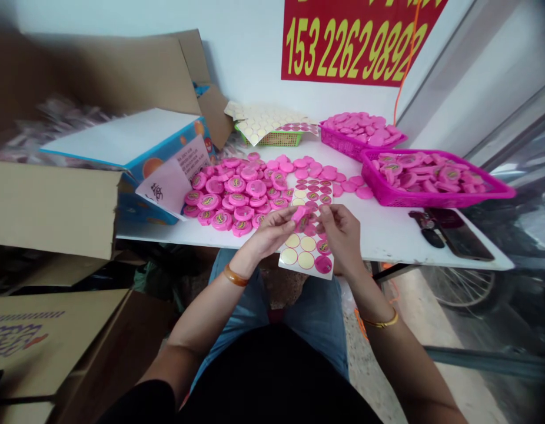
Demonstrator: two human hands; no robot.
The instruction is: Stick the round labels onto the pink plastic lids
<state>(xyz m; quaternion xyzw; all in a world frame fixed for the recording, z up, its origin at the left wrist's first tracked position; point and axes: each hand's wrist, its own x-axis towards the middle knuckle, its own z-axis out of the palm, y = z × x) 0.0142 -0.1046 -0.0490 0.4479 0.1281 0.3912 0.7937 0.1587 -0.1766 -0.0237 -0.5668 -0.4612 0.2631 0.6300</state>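
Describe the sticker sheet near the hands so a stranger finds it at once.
On the white table, find the heap of pink discs. In front of it lies a long sheet of round stickers. Unlike the sheets in the green basket, it overhangs the table edge.

Overall illumination is bright and even, with a flat, diffuse quality. The white wall [122,23] and the white table [378,235] read pale but are not blown out. No single light source is visible. The brightest outdoor-looking tones lie behind the glass panel [502,194] at right. Shadows are soft on the table and deep beneath it, and the cardboard box [52,206] falls dark inside at upper left. Wide-angle distortion is marked: the red sign [356,41] and the door frame [435,65] slant toward the edges. The sticker sheet [308,253], left hand [268,232] and right hand [341,235] show only slight softness. The bicycle wheel [462,288] appears dim behind the glass.
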